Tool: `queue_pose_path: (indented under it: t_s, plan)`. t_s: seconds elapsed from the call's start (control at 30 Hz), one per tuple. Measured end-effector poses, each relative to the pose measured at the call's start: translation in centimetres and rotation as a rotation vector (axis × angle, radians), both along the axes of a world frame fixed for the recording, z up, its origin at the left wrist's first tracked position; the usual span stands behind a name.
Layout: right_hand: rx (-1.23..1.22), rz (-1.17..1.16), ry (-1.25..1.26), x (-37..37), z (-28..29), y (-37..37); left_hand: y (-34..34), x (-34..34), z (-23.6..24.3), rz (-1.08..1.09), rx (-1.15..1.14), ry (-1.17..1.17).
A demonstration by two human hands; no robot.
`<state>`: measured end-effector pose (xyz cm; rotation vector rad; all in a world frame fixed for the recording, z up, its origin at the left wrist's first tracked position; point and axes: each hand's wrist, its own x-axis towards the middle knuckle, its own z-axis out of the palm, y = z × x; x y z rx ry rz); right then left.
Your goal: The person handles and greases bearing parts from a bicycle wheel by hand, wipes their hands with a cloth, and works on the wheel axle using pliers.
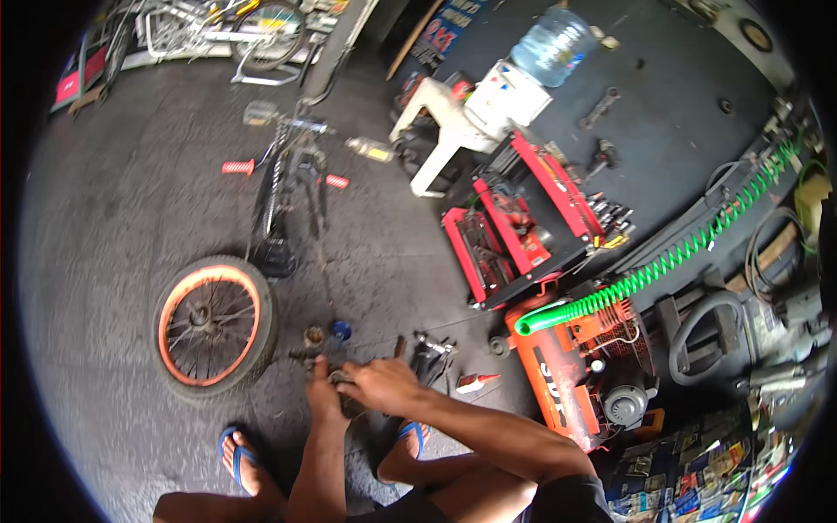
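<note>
Close together in front of my feet, my left hand (323,394) and my right hand (384,386) are closed around a small, grimy part. A thin dark end (300,356) of the part sticks out beyond the left fingers; the rest is mostly covered. Just past my hands stand a small open tub (314,335) with brownish contents and a blue lid or cap (341,330). To the left lies a bicycle wheel (261,349) with an orange rim and black tyre. Right of my hands are several metal parts or tools (433,353) and a red-and-white squeeze bottle (476,382).
Ahead, a bicycle frame (277,187) with red grips lies on the floor, near a clear bottle (370,149). A red tool cart (510,222), an orange compressor (558,383) with a green coiled hose (671,257), and a white stool (445,122) under a water dispenser stand right.
</note>
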<state>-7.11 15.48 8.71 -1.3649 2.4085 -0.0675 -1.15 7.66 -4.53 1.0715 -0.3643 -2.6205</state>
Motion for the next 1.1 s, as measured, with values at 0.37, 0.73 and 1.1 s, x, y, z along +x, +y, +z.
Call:
queue_pose_path:
  t_s: [0.37, 0.73, 1.1]
  plan:
    - [-0.444, -0.169, -0.201, -2.1, -2.7, 1.4, 1.0, -1.0, 1.5, -0.065, -0.005, 0.132]
    - [-0.258, -0.174, -0.071, -5.1, -2.9, 1.3, -0.2, -2.9, 1.5, -0.293, -0.081, 0.174]
    - [-0.477, -0.393, -0.496, -11.0, -10.9, 2.7, -0.5, -7.5, -6.3, -0.399, 0.166, 0.307]
